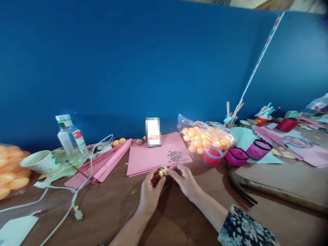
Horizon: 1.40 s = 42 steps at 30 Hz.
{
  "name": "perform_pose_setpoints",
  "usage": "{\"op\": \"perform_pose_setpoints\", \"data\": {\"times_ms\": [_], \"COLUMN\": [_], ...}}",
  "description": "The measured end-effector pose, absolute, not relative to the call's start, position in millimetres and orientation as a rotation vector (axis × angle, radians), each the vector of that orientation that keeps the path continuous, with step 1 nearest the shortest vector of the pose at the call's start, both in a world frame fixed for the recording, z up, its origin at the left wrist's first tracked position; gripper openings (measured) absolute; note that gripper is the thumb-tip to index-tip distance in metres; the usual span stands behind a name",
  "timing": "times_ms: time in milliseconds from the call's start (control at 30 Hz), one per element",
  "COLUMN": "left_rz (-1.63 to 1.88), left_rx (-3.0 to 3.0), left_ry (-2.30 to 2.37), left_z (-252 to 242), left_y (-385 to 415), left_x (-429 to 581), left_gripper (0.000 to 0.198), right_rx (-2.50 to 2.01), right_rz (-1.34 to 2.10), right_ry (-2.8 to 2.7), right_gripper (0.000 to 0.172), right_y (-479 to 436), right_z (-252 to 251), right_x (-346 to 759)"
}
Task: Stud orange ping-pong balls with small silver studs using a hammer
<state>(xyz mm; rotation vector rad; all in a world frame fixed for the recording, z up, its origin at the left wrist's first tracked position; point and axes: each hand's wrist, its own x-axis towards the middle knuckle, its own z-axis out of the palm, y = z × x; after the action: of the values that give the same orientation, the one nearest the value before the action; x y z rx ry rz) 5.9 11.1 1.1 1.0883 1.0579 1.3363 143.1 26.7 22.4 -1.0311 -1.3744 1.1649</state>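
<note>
My left hand [150, 193] grips a small orange ball [163, 172] between thumb and fingers, above the brown table. Dark and silvery spots dot the ball's surface. At the ball's right side, my right hand [186, 181] has thumb and fingertip pinched together; whatever they may hold is too small to make out. Just beyond the hands, a scatter of small silver round pieces [175, 156] lies on a stack of pink paper sheets [146, 159].
A clear bag of orange balls [202, 138], a red cup [212, 156] and magenta pouches [259, 149] stand to the right. In front of them lies a hammer [276, 194]. Leftward are white cables [74, 198], a plastic bottle [66, 135] and a paper cup [42, 162]. A blue wall [128, 68] rises behind.
</note>
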Motion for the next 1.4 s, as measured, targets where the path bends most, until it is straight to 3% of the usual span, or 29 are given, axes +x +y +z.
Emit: {"op": "perform_pose_setpoints", "data": {"times_ms": [1400], "left_rz": [1.364], "left_rx": [1.104], "left_ry": [1.08], "left_z": [4.8], "left_y": [11.5], "left_x": [7.0], "left_gripper": [0.037], "right_rx": [-1.055], "right_rz": [1.31], "right_ry": [-1.384], "right_gripper": [0.022], "right_y": [26.3], "right_z": [19.2], "right_x": [143.7]}}
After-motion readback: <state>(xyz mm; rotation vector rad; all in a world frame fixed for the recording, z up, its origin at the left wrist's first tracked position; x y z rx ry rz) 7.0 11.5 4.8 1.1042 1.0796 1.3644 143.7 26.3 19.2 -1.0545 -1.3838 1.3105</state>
